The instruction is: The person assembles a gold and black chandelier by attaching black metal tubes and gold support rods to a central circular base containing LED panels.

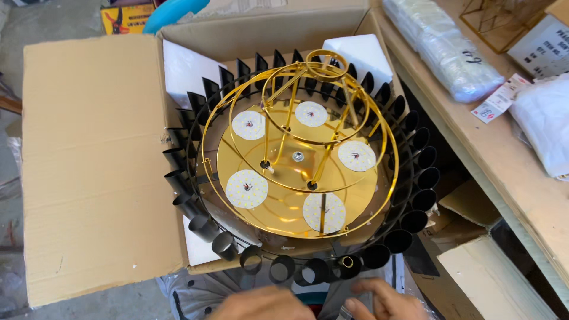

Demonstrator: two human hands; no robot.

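A round gold ceiling lamp frame (296, 195) with several white round light discs sits in an open cardboard box (95, 166). A ring of black tubes (195, 204) surrounds the gold plate. White foam blocks (364, 53) pad the box corners. My left hand (269, 304) is at the bottom edge, just below the black tubes, fingers curled. My right hand (385, 299) is beside it, fingers spread over dark plastic-wrapped items under the box edge. Whether either hand holds anything is hidden by the frame edge.
A wooden shelf (504, 154) runs along the right with wrapped white packages (441, 47), a paper tag (501, 98) and a gold wire frame (504, 21). More cardboard boxes (492, 278) lie under the shelf. A blue object (172, 10) and a yellow box (124, 18) sit beyond the box.
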